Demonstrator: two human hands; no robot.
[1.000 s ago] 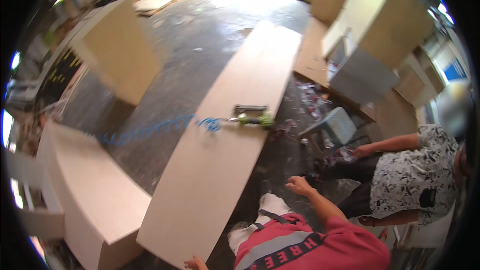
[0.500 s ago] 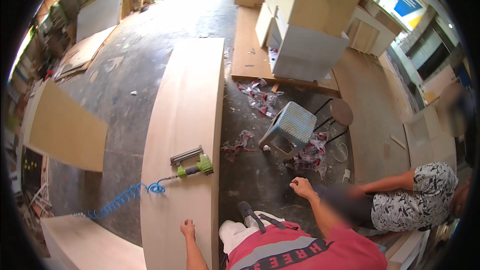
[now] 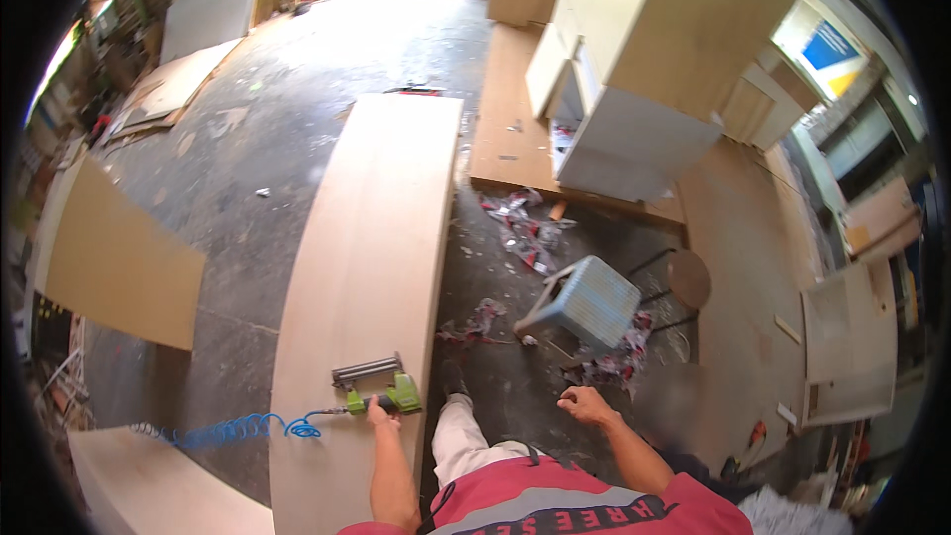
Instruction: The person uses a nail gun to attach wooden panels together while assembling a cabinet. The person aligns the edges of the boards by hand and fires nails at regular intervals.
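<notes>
A green and black nail gun (image 3: 401, 393) with a long grey magazine lies on its side on a long pale wooden panel (image 3: 367, 238). My left hand (image 3: 382, 416) is at its handle, the fingers closed round it. From the tail of the handle a coiled blue air hose (image 3: 243, 426) runs left, past the panel's edge. To the right of the panel, over the dark floor, my right hand (image 3: 591, 405) hangs with fingers curled together. Whether anything small sits between those fingertips is hidden.
A blue-topped plastic stool (image 3: 594, 299) and a round brown stool (image 3: 688, 279) stand right, amid crumpled plastic wrapping (image 3: 525, 228). Beyond them rises a tall cabinet (image 3: 634, 129). A curved panel (image 3: 119, 248) stands left; another person's patterned clothing (image 3: 797, 513) shows lower right.
My left hand has reached forward from the bare panel onto the nail gun's handle. My view has shifted, and the other person has mostly dropped out of it at lower right.
</notes>
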